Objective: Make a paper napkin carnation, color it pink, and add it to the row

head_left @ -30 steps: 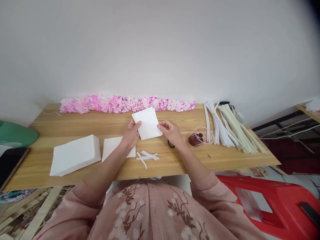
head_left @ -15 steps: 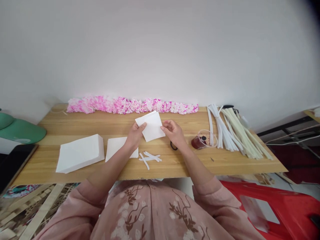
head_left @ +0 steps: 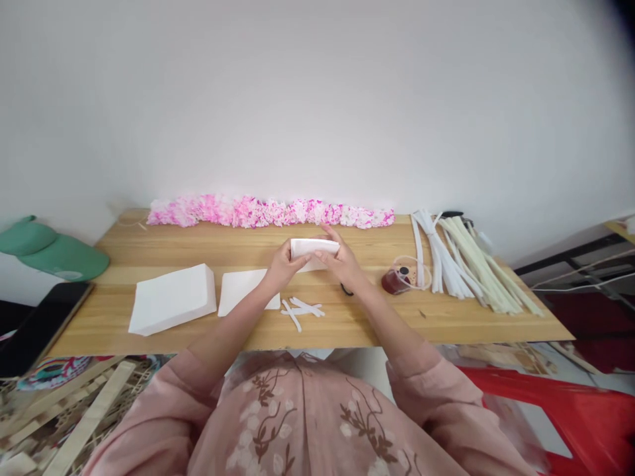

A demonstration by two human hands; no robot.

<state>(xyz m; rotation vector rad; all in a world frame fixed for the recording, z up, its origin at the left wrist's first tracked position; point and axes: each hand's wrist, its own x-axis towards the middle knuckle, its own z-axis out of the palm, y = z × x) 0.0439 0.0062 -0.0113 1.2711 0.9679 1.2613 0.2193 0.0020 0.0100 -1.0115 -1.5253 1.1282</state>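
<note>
White folded paper [head_left: 314,247], left hand [head_left: 284,267] and right hand [head_left: 344,264] pinching it in their fingers, white strips [head_left: 308,307] nearby on wooden table [head_left: 456,324]

The left hand [head_left: 282,267] and right hand [head_left: 343,263] cover part of the folded white paper [head_left: 313,246], which hides some fingertips. The left forearm overlaps a flat white stack [head_left: 242,291]; the right wrist partly hides a black curved object [head_left: 346,289]. The left edge crops the phone [head_left: 44,324] and green cap [head_left: 59,251]; the right, a blurred red object [head_left: 595,410]. A dark speck [head_left: 422,314] is too small to identify.
</note>
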